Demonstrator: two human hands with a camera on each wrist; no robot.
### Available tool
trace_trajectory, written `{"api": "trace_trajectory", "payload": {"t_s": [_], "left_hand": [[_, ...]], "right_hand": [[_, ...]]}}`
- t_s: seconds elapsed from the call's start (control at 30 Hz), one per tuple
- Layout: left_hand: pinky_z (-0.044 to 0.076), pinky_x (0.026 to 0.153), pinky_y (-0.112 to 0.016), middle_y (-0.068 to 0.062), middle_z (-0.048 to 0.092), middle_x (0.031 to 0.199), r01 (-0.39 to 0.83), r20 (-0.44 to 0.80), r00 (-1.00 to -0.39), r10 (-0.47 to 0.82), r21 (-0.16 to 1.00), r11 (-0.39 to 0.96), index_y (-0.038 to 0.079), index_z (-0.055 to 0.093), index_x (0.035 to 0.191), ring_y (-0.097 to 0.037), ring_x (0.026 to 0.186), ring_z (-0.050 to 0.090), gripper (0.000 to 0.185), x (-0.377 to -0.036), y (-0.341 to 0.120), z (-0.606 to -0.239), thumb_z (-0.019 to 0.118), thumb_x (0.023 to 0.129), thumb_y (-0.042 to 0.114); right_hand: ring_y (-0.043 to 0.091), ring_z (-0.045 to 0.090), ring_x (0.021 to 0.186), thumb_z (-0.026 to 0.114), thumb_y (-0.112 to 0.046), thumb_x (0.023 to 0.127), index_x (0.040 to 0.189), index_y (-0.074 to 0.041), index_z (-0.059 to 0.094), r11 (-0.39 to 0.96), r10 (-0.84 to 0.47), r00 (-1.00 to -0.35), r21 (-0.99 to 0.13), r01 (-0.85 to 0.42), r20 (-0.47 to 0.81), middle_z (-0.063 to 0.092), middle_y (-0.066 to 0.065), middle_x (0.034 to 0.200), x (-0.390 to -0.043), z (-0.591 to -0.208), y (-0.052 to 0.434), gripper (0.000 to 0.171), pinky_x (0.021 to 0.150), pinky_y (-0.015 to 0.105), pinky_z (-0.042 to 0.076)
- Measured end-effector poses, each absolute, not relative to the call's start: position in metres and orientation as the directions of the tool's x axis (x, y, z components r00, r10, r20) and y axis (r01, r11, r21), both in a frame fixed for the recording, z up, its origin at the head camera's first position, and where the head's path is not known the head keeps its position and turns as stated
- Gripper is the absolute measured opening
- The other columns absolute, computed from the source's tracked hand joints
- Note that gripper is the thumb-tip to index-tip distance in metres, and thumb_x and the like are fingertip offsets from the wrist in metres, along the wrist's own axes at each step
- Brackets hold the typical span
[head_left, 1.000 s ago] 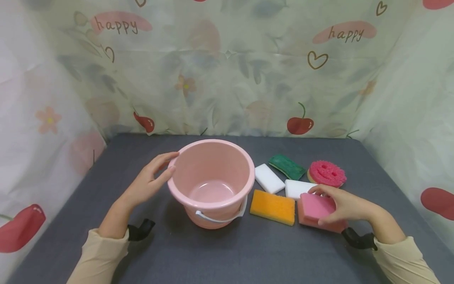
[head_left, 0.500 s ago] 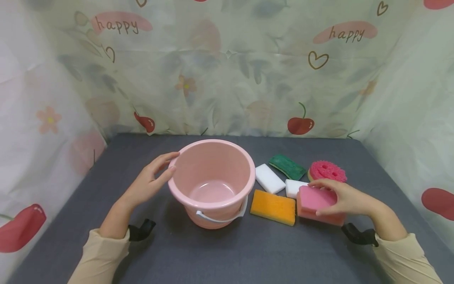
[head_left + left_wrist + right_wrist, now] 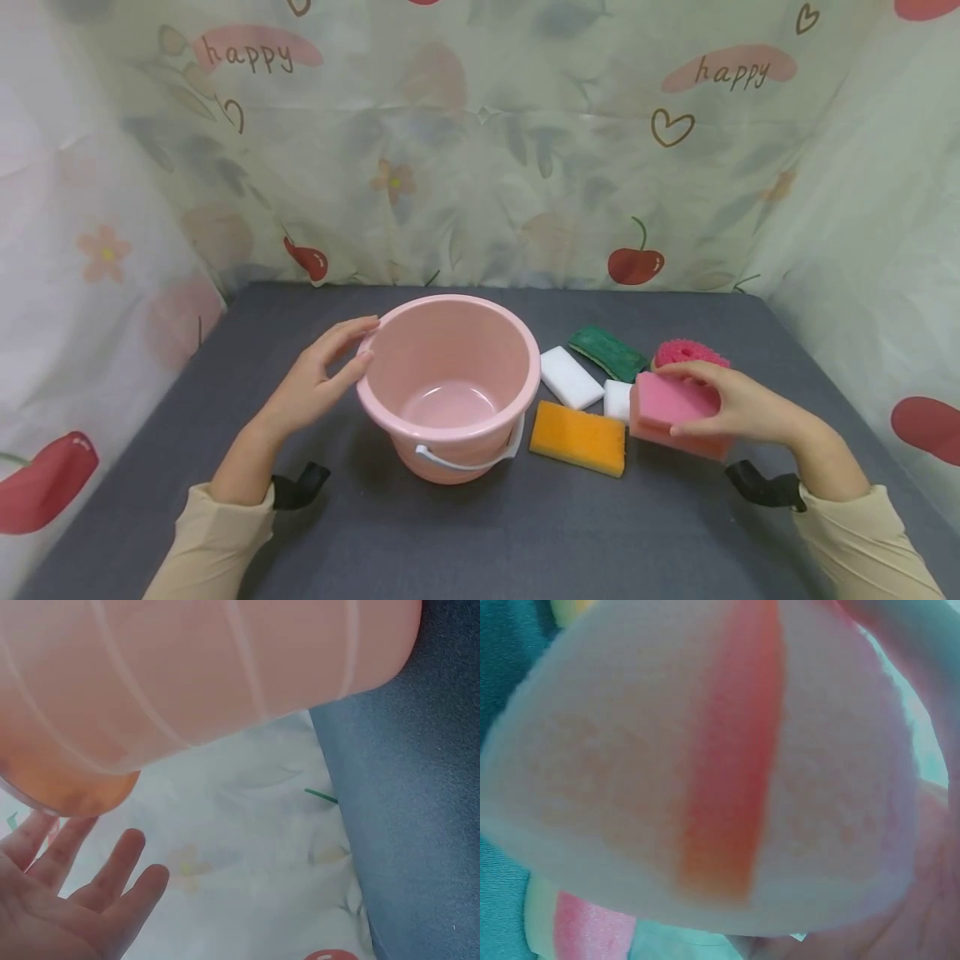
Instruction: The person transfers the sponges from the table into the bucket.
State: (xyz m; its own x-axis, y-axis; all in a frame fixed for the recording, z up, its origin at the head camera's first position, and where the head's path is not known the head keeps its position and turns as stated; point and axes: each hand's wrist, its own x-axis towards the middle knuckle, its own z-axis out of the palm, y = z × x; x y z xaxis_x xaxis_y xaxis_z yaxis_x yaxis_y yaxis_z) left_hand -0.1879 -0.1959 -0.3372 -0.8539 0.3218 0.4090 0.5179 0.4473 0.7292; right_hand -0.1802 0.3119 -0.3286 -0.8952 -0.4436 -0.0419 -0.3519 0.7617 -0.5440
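Note:
My right hand (image 3: 738, 408) grips a thick pink sponge (image 3: 678, 404) between thumb and fingers. The sponge has a stepped profile and a coral lower part, and a shadow falls on the cloth beneath it. It fills most of the right wrist view, where its side shows a red groove (image 3: 735, 750). A pink bucket (image 3: 450, 433) with a pale handle (image 3: 465, 462) stands upright left of the sponges. At the bucket's left rim rest the fingertips of my left hand (image 3: 311, 383); the left wrist view shows those fingers mostly straight beside the wall.
Between bucket and right hand lie an orange sponge (image 3: 577, 437), a white sponge block (image 3: 572, 377) and a green scouring sponge (image 3: 607, 352). A second white block (image 3: 617, 402) and a round red smiley sponge (image 3: 690, 353) are partly covered. Patterned curtains (image 3: 480, 167) enclose the dark table (image 3: 480, 550).
My right hand has lifted the pink sponge up and slightly away from me, covering more of the second white block and the round sponge. My left hand has stayed at the bucket rim.

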Motion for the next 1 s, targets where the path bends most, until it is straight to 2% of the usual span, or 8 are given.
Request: {"api": "trace_trajectory", "payload": {"t_s": [0.1, 0.17, 0.27, 0.43, 0.5, 0.7, 0.83, 1.0], "left_hand": [[0.029, 0.099, -0.003, -0.014, 0.048, 0.137, 0.546, 0.443, -0.837, 0.322, 0.721, 0.427, 0.006, 0.048, 0.134, 0.010, 0.121, 0.041, 0.042, -0.188, -0.194, -0.336, 0.054, 0.093, 0.009], [0.030, 0.100, -0.004, -0.013, 0.048, 0.137, 0.553, 0.449, -0.832, 0.325, 0.719, 0.421, 0.006, 0.049, 0.134, 0.011, 0.121, 0.040, 0.041, -0.188, -0.192, -0.336, 0.054, 0.093, 0.008], [0.031, 0.101, -0.006, -0.013, 0.047, 0.139, 0.546, 0.442, -0.836, 0.325, 0.725, 0.418, 0.006, 0.049, 0.133, 0.005, 0.125, 0.039, 0.041, -0.188, -0.191, -0.338, 0.054, 0.092, 0.007], [0.030, 0.099, -0.005, -0.014, 0.043, 0.141, 0.525, 0.423, -0.848, 0.320, 0.753, 0.396, 0.004, 0.048, 0.133, -0.016, 0.131, 0.038, 0.041, -0.188, -0.190, -0.341, 0.053, 0.093, 0.007], [0.030, 0.098, -0.004, -0.014, 0.042, 0.141, 0.518, 0.416, -0.851, 0.320, 0.761, 0.391, 0.005, 0.048, 0.134, -0.019, 0.130, 0.038, 0.041, -0.188, -0.190, -0.342, 0.053, 0.093, 0.008], [0.031, 0.098, -0.005, -0.012, 0.042, 0.142, 0.508, 0.404, -0.858, 0.317, 0.762, 0.402, 0.006, 0.048, 0.134, -0.002, 0.126, 0.037, 0.042, -0.188, -0.190, -0.343, 0.053, 0.093, 0.008], [0.031, 0.097, -0.005, -0.014, 0.042, 0.141, 0.511, 0.410, -0.856, 0.315, 0.765, 0.392, 0.005, 0.048, 0.134, -0.001, 0.125, 0.037, 0.041, -0.187, -0.190, -0.342, 0.053, 0.093, 0.007], [0.031, 0.097, -0.004, -0.015, 0.041, 0.141, 0.520, 0.417, -0.849, 0.326, 0.768, 0.374, 0.005, 0.047, 0.134, 0.004, 0.123, 0.036, 0.041, -0.188, -0.189, -0.341, 0.052, 0.093, 0.006]], "right_hand": [[0.029, 0.044, 0.109, 0.079, -0.030, 0.072, 0.130, -0.013, 0.047, 0.760, -0.439, -0.898, -0.542, -0.358, -0.022, 0.049, 0.013, 0.127, -0.182, -0.326, 0.311, 0.069, 0.066, 0.023, 0.052], [0.027, 0.043, 0.109, 0.079, -0.029, 0.072, 0.130, -0.012, 0.048, 0.758, -0.444, -0.896, -0.534, -0.375, -0.002, 0.049, 0.012, 0.127, -0.183, -0.325, 0.310, 0.068, 0.067, 0.023, 0.052], [0.026, 0.044, 0.108, 0.079, -0.028, 0.073, 0.130, -0.010, 0.048, 0.750, -0.458, -0.889, -0.524, -0.404, 0.030, 0.050, 0.012, 0.127, -0.184, -0.323, 0.307, 0.067, 0.068, 0.022, 0.052], [0.022, 0.046, 0.105, 0.078, -0.028, 0.074, 0.129, -0.012, 0.049, 0.743, -0.475, -0.877, -0.502, -0.442, 0.068, 0.053, 0.009, 0.123, -0.186, -0.319, 0.302, 0.065, 0.068, 0.022, 0.052], [0.020, 0.047, 0.103, 0.079, -0.029, 0.073, 0.129, -0.013, 0.049, 0.744, -0.481, -0.873, -0.490, -0.454, 0.079, 0.055, 0.008, 0.121, -0.187, -0.318, 0.299, 0.065, 0.068, 0.022, 0.051], [0.010, 0.046, 0.100, 0.078, -0.029, 0.074, 0.129, -0.014, 0.049, 0.736, -0.493, -0.865, -0.484, -0.473, 0.096, 0.056, 0.006, 0.119, -0.189, -0.315, 0.294, 0.064, 0.069, 0.023, 0.051], [0.003, 0.044, 0.099, 0.077, -0.027, 0.075, 0.129, -0.014, 0.049, 0.719, -0.500, -0.860, -0.503, -0.479, 0.104, 0.056, 0.006, 0.120, -0.190, -0.314, 0.291, 0.063, 0.070, 0.023, 0.051], [0.002, 0.044, 0.098, 0.078, -0.026, 0.075, 0.129, -0.015, 0.049, 0.708, -0.510, -0.852, -0.507, -0.492, 0.115, 0.056, 0.005, 0.118, -0.190, -0.313, 0.289, 0.062, 0.069, 0.022, 0.051]]}}
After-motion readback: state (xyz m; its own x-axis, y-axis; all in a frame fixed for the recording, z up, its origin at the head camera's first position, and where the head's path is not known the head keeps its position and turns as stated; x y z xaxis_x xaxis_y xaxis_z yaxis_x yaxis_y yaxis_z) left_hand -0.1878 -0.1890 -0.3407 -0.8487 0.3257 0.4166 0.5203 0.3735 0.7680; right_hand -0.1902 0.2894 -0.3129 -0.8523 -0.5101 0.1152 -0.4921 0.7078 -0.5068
